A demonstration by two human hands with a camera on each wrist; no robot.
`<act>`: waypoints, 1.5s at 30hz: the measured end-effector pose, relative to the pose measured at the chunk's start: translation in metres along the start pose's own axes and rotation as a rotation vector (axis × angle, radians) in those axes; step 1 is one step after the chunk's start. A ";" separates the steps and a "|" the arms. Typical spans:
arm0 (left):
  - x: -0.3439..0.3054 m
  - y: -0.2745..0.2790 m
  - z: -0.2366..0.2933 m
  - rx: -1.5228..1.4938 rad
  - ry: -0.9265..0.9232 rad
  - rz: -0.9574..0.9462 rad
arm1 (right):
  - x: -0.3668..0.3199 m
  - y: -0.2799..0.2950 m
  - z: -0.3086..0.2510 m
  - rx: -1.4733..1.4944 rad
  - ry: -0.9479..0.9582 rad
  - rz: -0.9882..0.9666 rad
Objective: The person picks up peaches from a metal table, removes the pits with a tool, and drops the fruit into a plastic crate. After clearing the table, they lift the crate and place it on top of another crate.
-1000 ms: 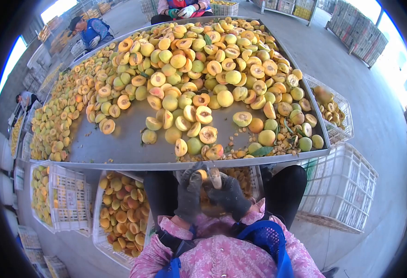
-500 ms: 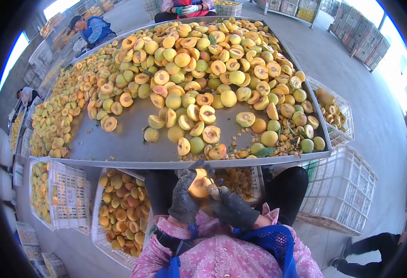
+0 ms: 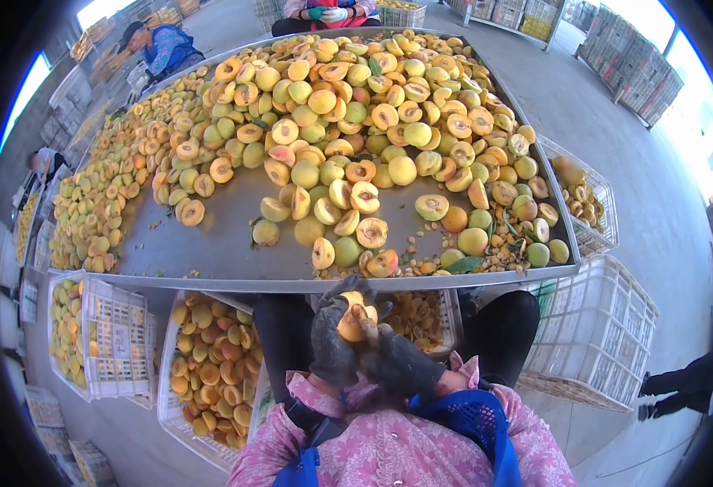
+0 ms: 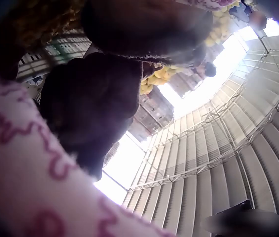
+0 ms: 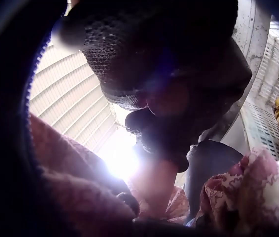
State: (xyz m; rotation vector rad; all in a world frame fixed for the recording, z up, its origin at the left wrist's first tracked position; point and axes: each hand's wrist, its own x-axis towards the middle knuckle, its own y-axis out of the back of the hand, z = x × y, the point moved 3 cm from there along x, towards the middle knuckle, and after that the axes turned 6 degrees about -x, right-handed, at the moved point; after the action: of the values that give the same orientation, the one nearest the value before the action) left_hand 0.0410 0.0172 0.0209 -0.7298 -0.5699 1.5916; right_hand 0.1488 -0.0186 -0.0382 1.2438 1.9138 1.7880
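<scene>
Dark gloves cover both hands, close together before the table's near edge. In the head view the left hand grips a yellow-orange fruit near its fingertips. The right hand lies against the fruit's lower right, its fingers curled round a small tan piece that I cannot identify. The left wrist view has the left hand as a dark shape, its fruit hidden. Dark knit fills much of the right wrist view, where the right hand hides what it holds.
A metal table bears a large heap of whole and halved fruit. Crates of fruit stand below it, one white crate at left, another crate at right. Two people sit beyond the table; another stands at far right.
Against one second ago, more of the fruit shows in the left hand, and the right hand's tan piece has come down against it. Dark-trousered legs have appeared at right.
</scene>
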 end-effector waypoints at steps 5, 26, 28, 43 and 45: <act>0.003 0.005 -0.003 0.068 -0.023 0.021 | 0.006 0.013 0.003 0.749 -0.313 -0.245; 0.004 0.036 -0.009 0.671 -0.345 -0.011 | 0.013 0.018 0.006 0.607 -0.145 -0.567; 0.004 0.035 -0.006 0.558 -0.174 0.101 | 0.019 0.030 0.003 0.813 -0.296 -0.563; 0.004 0.037 0.007 0.877 -0.287 -0.212 | 0.022 0.035 0.010 1.671 -0.772 -0.847; 0.004 0.040 0.001 0.738 -0.172 -0.161 | 0.017 0.034 0.011 1.740 -0.805 -0.845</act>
State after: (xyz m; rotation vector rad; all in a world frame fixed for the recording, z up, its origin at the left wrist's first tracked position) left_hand 0.0126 0.0154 -0.0076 0.0065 -0.1248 1.5650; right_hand 0.1592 -0.0028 -0.0037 0.7734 2.4686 -0.9835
